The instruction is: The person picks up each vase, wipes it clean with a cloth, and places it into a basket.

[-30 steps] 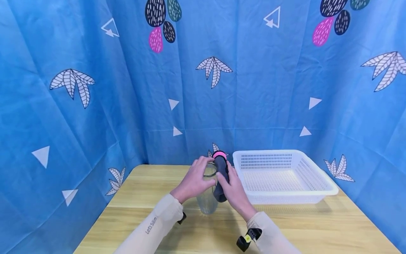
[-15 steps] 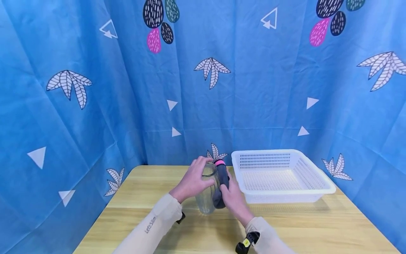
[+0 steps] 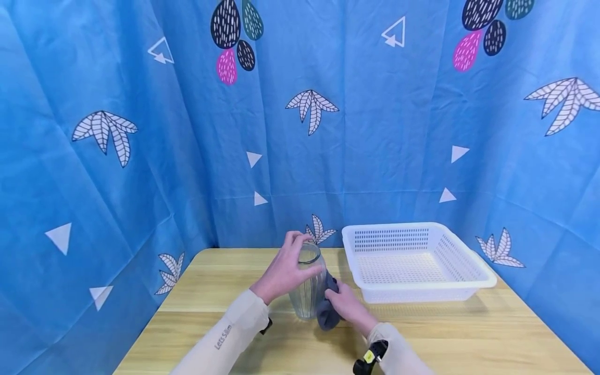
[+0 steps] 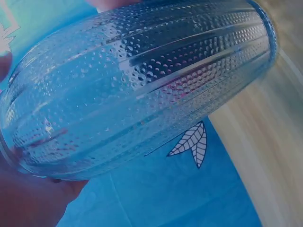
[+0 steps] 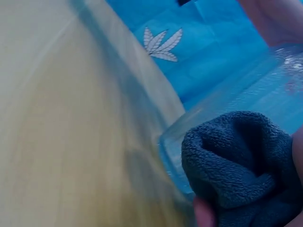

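My left hand (image 3: 283, 271) holds a clear ribbed glass vase (image 3: 305, 299) near its rim, thumb on the near side and fingers around the far side. Dimpled texture covers the vase (image 4: 142, 90) in the left wrist view. Whether its base touches the table cannot be told. My right hand (image 3: 350, 308) grips a bunched dark grey cloth (image 3: 329, 314) against the vase's right side, low down near the base. Fuzzy and folded, the cloth (image 5: 232, 163) covers part of the glass in the right wrist view; the right fingers are mostly out of that picture.
A white perforated plastic basket (image 3: 422, 285) stands on the right of the wooden table (image 3: 206, 281), behind my right hand. A blue patterned curtain (image 3: 304, 166) hangs around the back and sides of the table.
The right hand has slid the cloth down the vase's right side, from beside the rim to near the base. The cloth's pink-edged end is out of sight. The left hand stays near the rim.
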`<state>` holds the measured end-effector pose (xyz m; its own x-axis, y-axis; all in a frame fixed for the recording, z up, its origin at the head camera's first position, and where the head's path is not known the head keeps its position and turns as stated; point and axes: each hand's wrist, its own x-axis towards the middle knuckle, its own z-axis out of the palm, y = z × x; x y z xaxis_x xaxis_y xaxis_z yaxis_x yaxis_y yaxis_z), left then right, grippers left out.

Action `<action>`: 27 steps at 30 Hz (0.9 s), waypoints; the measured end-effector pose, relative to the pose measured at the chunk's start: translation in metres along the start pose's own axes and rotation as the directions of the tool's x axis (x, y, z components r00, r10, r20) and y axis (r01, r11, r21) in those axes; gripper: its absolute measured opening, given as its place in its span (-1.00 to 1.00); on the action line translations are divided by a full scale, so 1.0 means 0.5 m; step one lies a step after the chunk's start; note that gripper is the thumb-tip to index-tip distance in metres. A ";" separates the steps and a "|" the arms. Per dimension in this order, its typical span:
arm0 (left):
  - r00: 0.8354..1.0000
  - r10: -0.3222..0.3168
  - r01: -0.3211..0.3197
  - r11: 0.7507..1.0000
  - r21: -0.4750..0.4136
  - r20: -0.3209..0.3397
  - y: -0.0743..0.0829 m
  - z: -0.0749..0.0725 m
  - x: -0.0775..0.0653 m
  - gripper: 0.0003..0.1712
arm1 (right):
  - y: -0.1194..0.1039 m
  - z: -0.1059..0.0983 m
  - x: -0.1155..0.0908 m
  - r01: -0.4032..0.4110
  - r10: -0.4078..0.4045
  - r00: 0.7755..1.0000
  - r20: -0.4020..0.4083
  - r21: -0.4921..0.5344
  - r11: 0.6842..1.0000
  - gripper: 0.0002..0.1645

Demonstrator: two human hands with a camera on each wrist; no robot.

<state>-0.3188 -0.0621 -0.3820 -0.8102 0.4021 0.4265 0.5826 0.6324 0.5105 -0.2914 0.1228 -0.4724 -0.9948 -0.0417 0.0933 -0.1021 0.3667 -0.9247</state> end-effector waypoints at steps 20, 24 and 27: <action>0.998 -0.053 0.054 0.997 -0.047 0.023 0.023 -0.020 0.002 -0.21 | -0.101 -0.037 -0.019 0.264 -0.329 0.924 -0.198 -0.294 0.919 -0.14; 1.000 -0.016 0.016 0.999 -0.028 0.007 0.020 -0.010 0.003 -0.27 | -0.079 -0.026 -0.013 0.234 -0.286 0.942 -0.175 -0.265 0.935 -0.10; 0.999 0.019 -0.018 1.000 0.005 -0.028 0.019 -0.002 0.005 -0.32 | -0.059 -0.018 -0.011 0.233 -0.276 0.948 -0.156 -0.247 0.941 -0.06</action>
<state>-0.3152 -0.0557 -0.3755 -0.7970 0.3949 0.4569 0.5972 0.6282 0.4987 -0.2831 0.1208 -0.4422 -0.9159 0.0044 0.4013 -0.3290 0.5644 -0.7571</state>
